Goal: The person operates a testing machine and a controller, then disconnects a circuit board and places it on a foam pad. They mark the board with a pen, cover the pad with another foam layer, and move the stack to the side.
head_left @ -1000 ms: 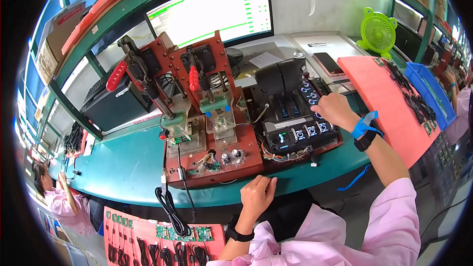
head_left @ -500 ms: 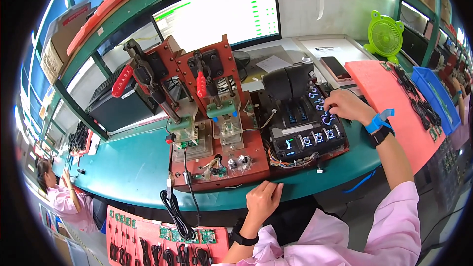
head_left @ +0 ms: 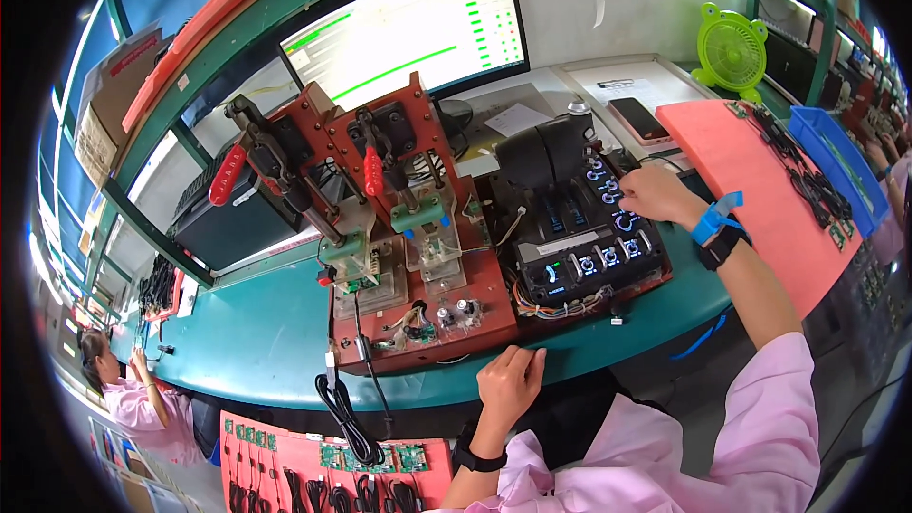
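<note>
A black throttle control unit (head_left: 518,280) with blue-lit knobs and switches sits on a red base. My right hand (head_left: 660,198) is at the unit's right column of controls. Its fingers are curled together, and the small part under the fingertips is hidden. By the table's front edge, my left hand (head_left: 510,382) rests in a loose fist with nothing visible in it. Left of the unit stands a red test fixture (head_left: 427,347) with two red-handled toggle clamps (head_left: 226,174). A small green circuit board (head_left: 361,282) sits under the left clamp, with a black cable (head_left: 344,418) hanging from the fixture's front.
Behind the fixture is a lit monitor (head_left: 418,33). A phone (head_left: 638,121), a green fan (head_left: 731,49) and a pink foam sheet (head_left: 722,171) with cables lie right. Another foam sheet (head_left: 437,465) holds boards and cables at front left. A co-worker (head_left: 142,399) sits far left.
My right hand has shifted slightly away from me along the controls, while my left hand stays in place. More green bars show on the monitor. The whole view has turned a little.
</note>
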Demonstrator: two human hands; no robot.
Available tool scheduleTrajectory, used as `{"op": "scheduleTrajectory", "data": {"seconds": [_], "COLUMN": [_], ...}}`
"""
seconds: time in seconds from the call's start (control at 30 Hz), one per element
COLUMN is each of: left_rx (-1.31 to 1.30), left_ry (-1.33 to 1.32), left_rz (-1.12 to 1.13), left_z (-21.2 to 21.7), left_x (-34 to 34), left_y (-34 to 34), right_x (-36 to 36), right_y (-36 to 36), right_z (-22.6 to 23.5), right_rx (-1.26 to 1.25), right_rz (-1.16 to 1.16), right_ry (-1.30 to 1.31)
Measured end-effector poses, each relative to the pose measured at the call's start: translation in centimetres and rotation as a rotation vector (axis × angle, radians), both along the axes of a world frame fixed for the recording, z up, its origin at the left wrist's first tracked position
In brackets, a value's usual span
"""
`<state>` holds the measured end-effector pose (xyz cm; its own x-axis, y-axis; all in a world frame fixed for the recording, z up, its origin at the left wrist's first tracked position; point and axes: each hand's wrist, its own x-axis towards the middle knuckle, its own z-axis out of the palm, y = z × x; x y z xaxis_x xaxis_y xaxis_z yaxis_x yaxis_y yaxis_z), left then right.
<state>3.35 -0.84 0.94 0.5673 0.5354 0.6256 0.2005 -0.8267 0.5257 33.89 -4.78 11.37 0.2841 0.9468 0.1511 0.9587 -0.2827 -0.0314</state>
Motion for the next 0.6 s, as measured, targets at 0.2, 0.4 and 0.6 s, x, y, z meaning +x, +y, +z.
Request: {"op": "scheduleTrajectory", "data": {"seconds": [0.2,0.4,0.6], "left_rx": [0.028,0.069,0.053], "left_ry": [0.015,0.01,0.005], "left_rz": [-0.001,0.007,0.009], "left_z": [-0.1,-0.3,-0.2], "left_x": [-0.3,-0.3,-0.1], "left_y": [0.0,0.0,-0.1], "right_x": [1.7,1.0,1.2], "right_y": [-1.0,-0.2,1.3], "right_z": [-1.2,-2.9,-2.8], "right_rx": [0.214,0.441,0.46], "right_rz": [0.3,0.227,0.12], "right_ry": [0.282,0.555,0.591]}}
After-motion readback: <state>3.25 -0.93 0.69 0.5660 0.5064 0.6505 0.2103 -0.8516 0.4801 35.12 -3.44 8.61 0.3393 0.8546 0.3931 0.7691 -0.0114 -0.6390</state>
